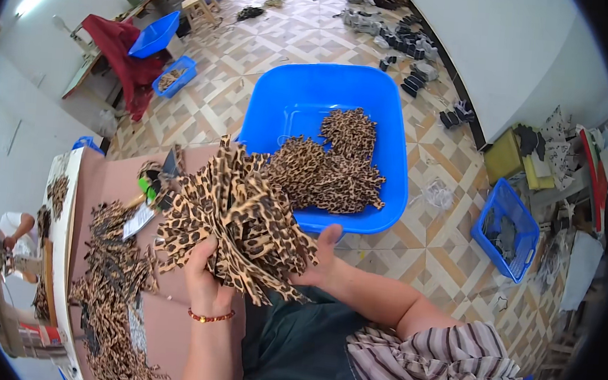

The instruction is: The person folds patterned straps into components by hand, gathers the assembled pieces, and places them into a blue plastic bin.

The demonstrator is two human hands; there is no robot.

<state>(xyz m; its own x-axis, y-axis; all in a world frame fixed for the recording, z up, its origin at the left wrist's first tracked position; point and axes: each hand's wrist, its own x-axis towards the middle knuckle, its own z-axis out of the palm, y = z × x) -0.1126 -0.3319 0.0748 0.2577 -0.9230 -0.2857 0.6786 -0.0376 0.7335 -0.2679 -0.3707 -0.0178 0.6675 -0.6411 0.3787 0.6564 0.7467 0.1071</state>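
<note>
A thick bundle of leopard-print fabric strips [234, 220] is held up between both hands, over the table's edge. My left hand [205, 271], with a red bead bracelet at the wrist, is closed on the bundle's near left side, thumb on top. My right hand [318, 262] holds the right side; its thumb points up and its fingers are hidden behind the strips. Just beyond stands a big blue tub [341, 82], with bunched leopard-print piles [327, 167] inside it. More leopard-print strips [113, 296] lie loose on the pinkish-brown tabletop [178, 337] at the left.
A white slip [139, 221] and a bright green item [148, 188] lie on the table beyond the loose strips. To the right, a blue basket [508, 231] stands on the patterned tile floor. Dark bundles [413, 77] lie along the wall. Another person's arm [22, 228] shows at far left.
</note>
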